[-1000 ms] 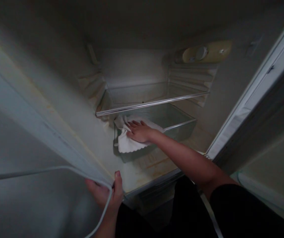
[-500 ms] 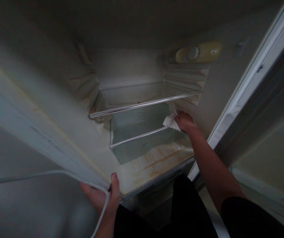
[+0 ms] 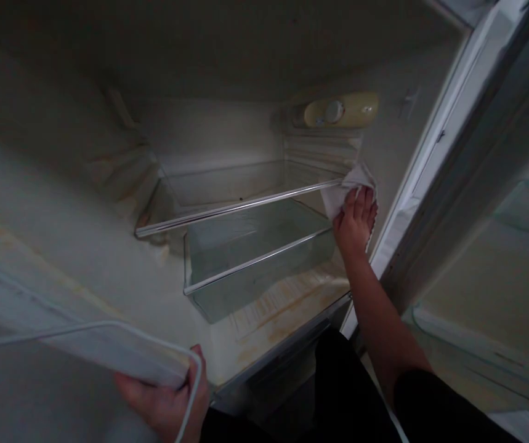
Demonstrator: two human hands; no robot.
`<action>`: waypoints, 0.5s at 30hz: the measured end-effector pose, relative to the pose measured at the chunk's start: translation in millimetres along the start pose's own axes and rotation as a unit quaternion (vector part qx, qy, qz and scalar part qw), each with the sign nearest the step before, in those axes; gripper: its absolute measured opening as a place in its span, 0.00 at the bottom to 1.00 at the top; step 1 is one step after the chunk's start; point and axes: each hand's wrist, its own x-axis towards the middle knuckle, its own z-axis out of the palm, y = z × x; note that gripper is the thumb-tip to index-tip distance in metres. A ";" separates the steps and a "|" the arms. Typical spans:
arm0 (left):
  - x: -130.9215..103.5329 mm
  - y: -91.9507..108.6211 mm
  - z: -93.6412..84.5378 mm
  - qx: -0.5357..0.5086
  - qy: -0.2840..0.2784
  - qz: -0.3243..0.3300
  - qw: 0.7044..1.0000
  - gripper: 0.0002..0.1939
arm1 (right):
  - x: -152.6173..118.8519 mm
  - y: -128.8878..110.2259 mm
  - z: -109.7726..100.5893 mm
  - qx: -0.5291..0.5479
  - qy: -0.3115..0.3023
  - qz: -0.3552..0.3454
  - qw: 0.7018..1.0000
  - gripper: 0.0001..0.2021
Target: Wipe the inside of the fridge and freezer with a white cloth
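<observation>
My right hand (image 3: pixel 357 223) presses a white cloth (image 3: pixel 335 200) to the right inner wall of a refrigerator, its fingers pointing up over the fabric. The cloth covers the right end of the glass shelf (image 3: pixel 241 208). At the lower left, my left hand (image 3: pixel 172 394) is wrapped round the front edge of the refrigerator's left side (image 3: pixel 121 354). A pale cord (image 3: pixel 121 325) runs across the left hand. Below the shelf sits a clear drawer (image 3: pixel 255 277), left of the cloth.
Brown stains mark the refrigerator floor (image 3: pixel 282 314) in front of the drawer. A yellowish thermostat housing with a dial (image 3: pixel 340 111) is fixed high on the right wall. The open door (image 3: pixel 490 295) stands at the right. My dark-clad knee (image 3: pixel 338 381) is close below.
My right hand has moved up and outward with the cloth, from the drawer's right rim to the right wall by the shelf end. The left hand keeps its grip. The view has shifted.
</observation>
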 end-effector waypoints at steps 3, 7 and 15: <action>2.0 1.9 0.8 0.043 0.026 0.037 0.998 0.50 | 47.8 -7.9 -29.9 -0.026 0.035 0.013 0.999 0.31; 0.2 -6.8 -2.4 0.050 0.000 -0.009 0.999 0.53 | 96.9 -7.1 -70.0 -0.052 0.098 0.036 0.993 0.28; -6.6 -28.4 -4.9 0.058 0.005 0.040 0.998 0.54 | 66.8 17.5 -62.6 -0.086 0.082 -0.030 0.993 0.31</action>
